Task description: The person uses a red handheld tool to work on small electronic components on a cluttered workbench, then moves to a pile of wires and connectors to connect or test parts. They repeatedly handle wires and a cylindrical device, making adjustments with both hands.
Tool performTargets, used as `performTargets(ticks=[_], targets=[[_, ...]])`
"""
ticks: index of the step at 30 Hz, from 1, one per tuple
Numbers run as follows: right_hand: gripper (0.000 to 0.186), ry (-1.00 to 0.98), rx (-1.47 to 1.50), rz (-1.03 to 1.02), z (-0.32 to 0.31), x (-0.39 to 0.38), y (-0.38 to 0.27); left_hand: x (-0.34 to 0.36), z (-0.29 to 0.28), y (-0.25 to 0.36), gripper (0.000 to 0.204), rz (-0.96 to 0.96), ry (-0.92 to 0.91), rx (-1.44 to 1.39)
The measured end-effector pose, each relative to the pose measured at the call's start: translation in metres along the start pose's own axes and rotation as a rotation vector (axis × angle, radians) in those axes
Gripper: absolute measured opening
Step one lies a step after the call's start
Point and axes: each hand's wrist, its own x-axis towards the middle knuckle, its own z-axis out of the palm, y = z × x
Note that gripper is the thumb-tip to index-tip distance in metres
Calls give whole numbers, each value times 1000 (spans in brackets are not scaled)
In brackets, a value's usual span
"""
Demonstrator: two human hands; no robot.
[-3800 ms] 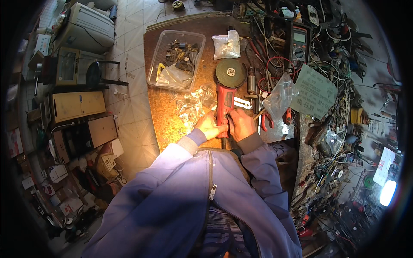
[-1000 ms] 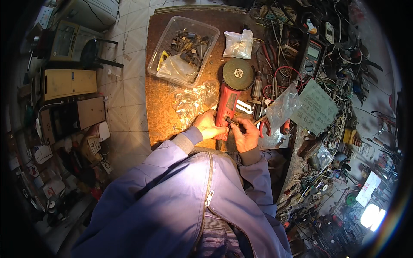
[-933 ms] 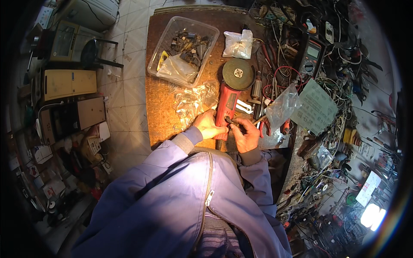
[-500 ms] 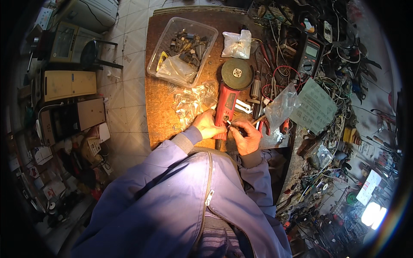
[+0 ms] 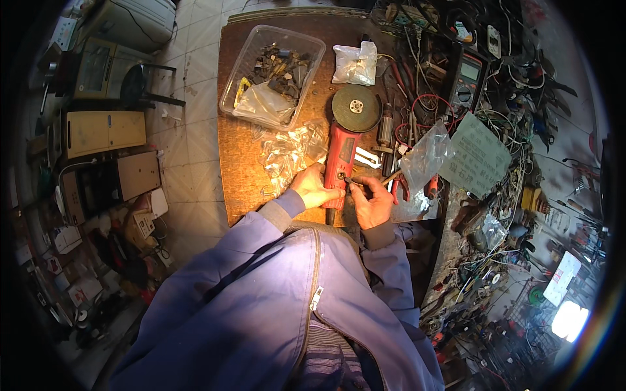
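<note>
A red angle grinder [image 5: 341,153] lies on the wooden bench, its round grinding disc [image 5: 357,106] pointing away from me. My left hand [image 5: 314,187] is closed around the left side of the grinder's body, thumb across its near end. At the right side of the body, my right hand [image 5: 372,202] pinches a small dark piece [image 5: 349,182] close to a round opening in the casing. The piece is too small to name, and I cannot tell whether it touches the opening. Crumpled clear plastic bags [image 5: 291,153] lie left of the grinder.
A clear plastic tub [image 5: 229,98] of small dark parts stands at the far left of the bench [image 5: 244,173]. A white packet [image 5: 355,64] lies behind the disc. Tools, a clear bag [image 5: 427,155], a green sheet [image 5: 475,156], wires and a multimeter [image 5: 467,78] crowd the right side.
My right hand has drawn slightly left and down, its fingers shifting at the opening; the pale tip seen there before no longer shows. My left hand keeps its grip. The whole view has shifted slightly.
</note>
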Motion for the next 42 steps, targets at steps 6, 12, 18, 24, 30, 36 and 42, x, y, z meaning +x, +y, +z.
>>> performTargets(ticks=[6,12,18,24,30,36,42], targets=[[16,-16,-134,-92,3,5,-11,0,2,-3,60,33,21,-13],[18,-43,-259,-257,5,9,-21,-2,0,1,58,48,-12,-82],[16,-85,-336,-319,6,13,-28,3,3,-5,54,31,34,3],[15,-123,-414,-342,7,16,-28,6,5,-13,48,58,52,4],[16,-153,-470,-312,7,18,-30,12,10,-25,42,94,49,-33],[28,-117,-377,-356,7,23,-21,3,2,-4,44,59,34,-12],[30,-161,-251,-178,2,21,-25,7,5,-13,49,95,1,-78]])
